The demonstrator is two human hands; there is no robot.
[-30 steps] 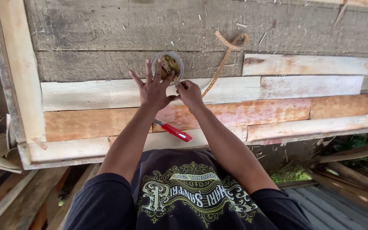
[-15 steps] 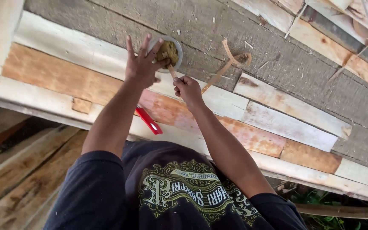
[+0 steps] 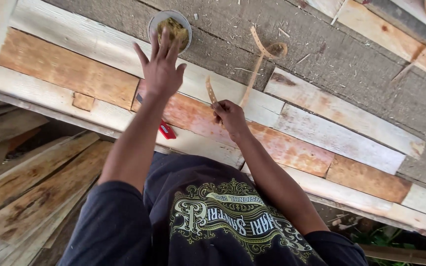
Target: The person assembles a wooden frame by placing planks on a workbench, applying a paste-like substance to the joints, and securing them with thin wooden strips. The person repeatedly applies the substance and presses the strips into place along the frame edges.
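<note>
The left hand (image 3: pixel 159 69) has been lifted off the bowl (image 3: pixel 170 30), fingertips now just below its rim. The right hand (image 3: pixel 230 117) has been drawn away, a thin strip (image 3: pixel 210 91) pinched between its fingers.

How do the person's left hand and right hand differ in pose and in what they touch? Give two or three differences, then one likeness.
The left hand is spread open with its fingers reaching the small round white bowl of yellowish paste; the right hand is closed, pinching a thin tan wooden stick. The left hand stretches farther out; the right hand stays nearer the body. Both hang over the patchwork surface of weathered wooden planks.
</note>
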